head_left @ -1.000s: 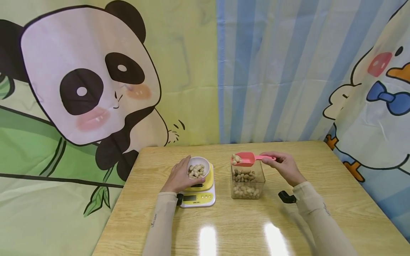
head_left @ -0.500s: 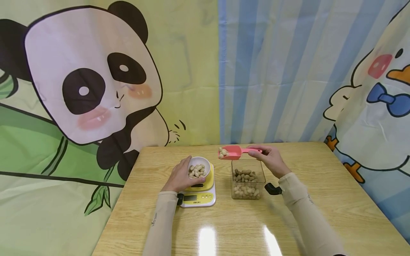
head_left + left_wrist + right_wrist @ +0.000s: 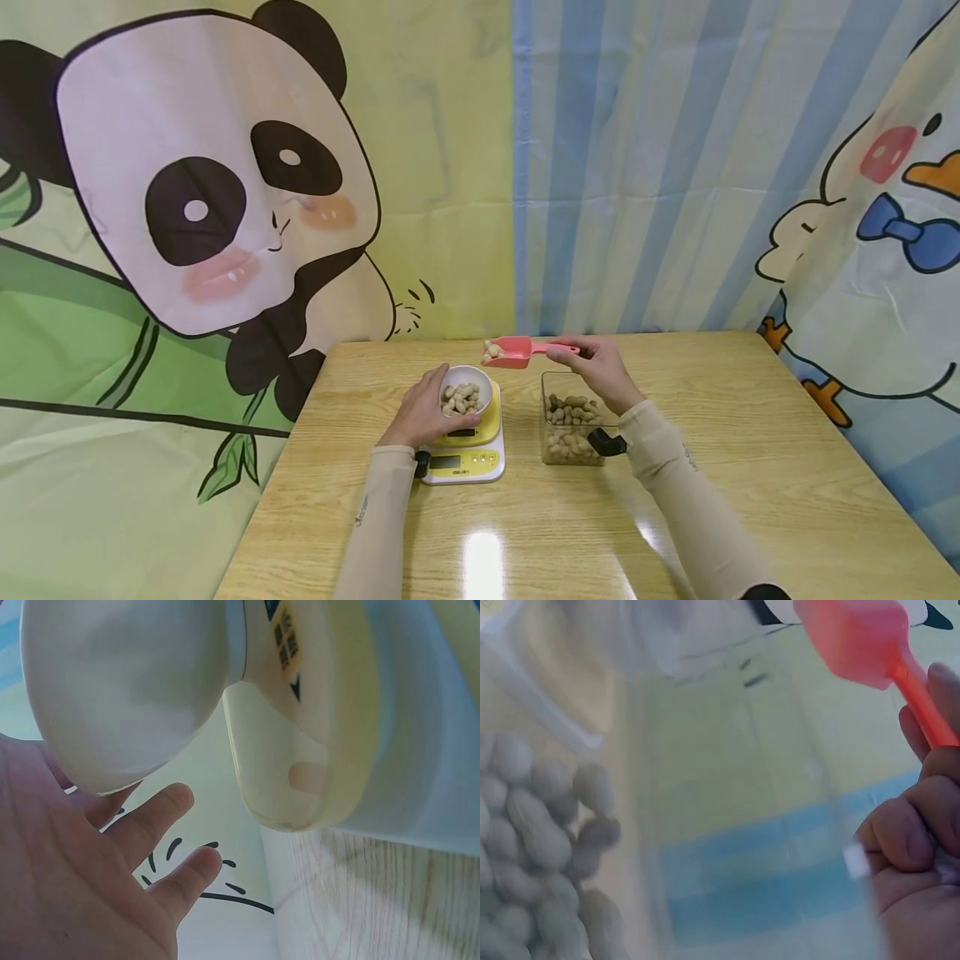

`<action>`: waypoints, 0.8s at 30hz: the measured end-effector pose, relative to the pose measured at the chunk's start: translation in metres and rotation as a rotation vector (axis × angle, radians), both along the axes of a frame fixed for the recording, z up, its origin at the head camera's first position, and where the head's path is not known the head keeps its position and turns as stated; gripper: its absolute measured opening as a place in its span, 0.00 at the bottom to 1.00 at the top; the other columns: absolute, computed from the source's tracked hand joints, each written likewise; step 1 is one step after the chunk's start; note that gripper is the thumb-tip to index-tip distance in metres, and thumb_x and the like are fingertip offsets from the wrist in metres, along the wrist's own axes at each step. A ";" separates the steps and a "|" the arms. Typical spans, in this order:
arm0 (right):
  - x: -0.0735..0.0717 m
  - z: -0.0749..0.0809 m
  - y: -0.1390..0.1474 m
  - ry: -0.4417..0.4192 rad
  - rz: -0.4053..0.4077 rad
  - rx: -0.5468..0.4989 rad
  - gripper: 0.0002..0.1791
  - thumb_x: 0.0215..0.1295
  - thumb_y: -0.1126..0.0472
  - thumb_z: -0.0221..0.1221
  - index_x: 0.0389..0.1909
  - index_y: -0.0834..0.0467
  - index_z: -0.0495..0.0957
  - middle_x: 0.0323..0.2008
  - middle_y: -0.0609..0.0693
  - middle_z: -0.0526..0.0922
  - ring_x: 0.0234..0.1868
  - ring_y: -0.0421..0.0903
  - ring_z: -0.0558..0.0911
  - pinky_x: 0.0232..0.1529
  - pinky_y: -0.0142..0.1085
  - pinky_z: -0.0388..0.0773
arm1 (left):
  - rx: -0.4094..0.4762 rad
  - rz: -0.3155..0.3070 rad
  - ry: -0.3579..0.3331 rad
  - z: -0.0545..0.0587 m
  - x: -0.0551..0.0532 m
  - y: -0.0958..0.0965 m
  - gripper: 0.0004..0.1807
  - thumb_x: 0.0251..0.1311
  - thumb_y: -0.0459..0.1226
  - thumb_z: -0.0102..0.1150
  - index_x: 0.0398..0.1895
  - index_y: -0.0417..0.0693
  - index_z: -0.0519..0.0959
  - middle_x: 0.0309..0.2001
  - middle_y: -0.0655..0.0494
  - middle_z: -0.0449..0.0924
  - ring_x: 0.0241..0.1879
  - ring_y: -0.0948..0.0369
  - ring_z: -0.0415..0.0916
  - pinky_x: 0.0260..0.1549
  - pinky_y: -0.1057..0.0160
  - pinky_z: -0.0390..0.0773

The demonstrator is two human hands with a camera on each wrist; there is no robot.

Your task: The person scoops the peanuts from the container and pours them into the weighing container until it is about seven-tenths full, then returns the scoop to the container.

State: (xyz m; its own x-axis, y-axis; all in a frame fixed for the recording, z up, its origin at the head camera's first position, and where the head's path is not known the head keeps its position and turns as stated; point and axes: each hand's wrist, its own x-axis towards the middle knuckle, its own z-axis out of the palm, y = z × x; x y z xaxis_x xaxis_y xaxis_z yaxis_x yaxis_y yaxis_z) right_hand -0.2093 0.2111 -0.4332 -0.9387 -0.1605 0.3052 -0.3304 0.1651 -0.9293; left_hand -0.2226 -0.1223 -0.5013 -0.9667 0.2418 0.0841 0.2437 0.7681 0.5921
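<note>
In the head view a white bowl [image 3: 467, 382] with several peanuts [image 3: 461, 398] in it is on the yellow platform of a kitchen scale [image 3: 468, 463]. My left hand [image 3: 422, 414] holds the bowl from its left side, thumb in front and fingers behind. The left wrist view shows two fingers [image 3: 150, 825] standing off the bowl wall [image 3: 127, 682]. Pinched by its handle in my right hand [image 3: 597, 372], a pink scoop [image 3: 517, 353] carries a few peanuts [image 3: 492, 351], just above and right of the bowl. The right wrist view shows the scoop [image 3: 866, 641] with its contents hidden.
A clear plastic container [image 3: 551, 454] of peanuts stands right of the scale, partly behind the right wrist's black camera mount [image 3: 606, 442]. All of it rests on a wooden table [image 3: 360, 371]. Patterned curtains [image 3: 465, 250] hang behind the table.
My right hand has carried the scoop of peanuts leftward, from above the clear container toward the bowl. My left hand and the bowl have stayed in place.
</note>
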 end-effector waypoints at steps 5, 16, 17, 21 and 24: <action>-0.001 -0.003 -0.014 -0.017 -0.026 0.024 0.16 0.67 0.49 0.67 0.50 0.53 0.88 0.28 0.55 0.78 0.22 0.44 0.61 0.25 0.34 0.65 | 0.001 0.005 -0.004 -0.001 -0.001 0.001 0.67 0.39 0.69 0.74 0.82 0.59 0.52 0.74 0.54 0.61 0.66 0.47 0.66 0.61 0.40 0.70; 0.000 -0.004 -0.030 -0.058 -0.054 0.172 0.20 0.65 0.41 0.66 0.50 0.49 0.88 0.31 0.52 0.83 0.21 0.43 0.62 0.23 0.33 0.63 | 0.019 0.007 -0.013 -0.002 -0.002 0.001 0.66 0.39 0.69 0.74 0.82 0.59 0.53 0.75 0.54 0.60 0.68 0.46 0.64 0.61 0.38 0.69; 0.000 -0.004 -0.031 -0.053 -0.056 0.204 0.20 0.65 0.40 0.66 0.50 0.48 0.88 0.30 0.52 0.82 0.20 0.43 0.60 0.22 0.34 0.61 | 0.016 0.008 -0.014 -0.002 -0.003 0.000 0.66 0.39 0.69 0.74 0.82 0.60 0.53 0.75 0.54 0.60 0.68 0.46 0.64 0.62 0.38 0.68; -0.002 -0.004 -0.038 -0.027 -0.041 0.293 0.18 0.65 0.41 0.66 0.48 0.46 0.88 0.30 0.51 0.83 0.20 0.43 0.67 0.22 0.34 0.66 | 0.011 0.007 -0.022 -0.004 -0.005 0.000 0.66 0.39 0.69 0.74 0.82 0.61 0.52 0.76 0.54 0.59 0.69 0.46 0.63 0.63 0.38 0.67; -0.003 -0.003 -0.044 0.011 -0.022 0.361 0.15 0.66 0.43 0.67 0.47 0.46 0.88 0.34 0.48 0.85 0.25 0.44 0.74 0.26 0.37 0.74 | 0.018 0.006 -0.025 -0.004 -0.005 -0.001 0.66 0.40 0.69 0.74 0.82 0.60 0.52 0.76 0.54 0.59 0.70 0.46 0.62 0.63 0.38 0.67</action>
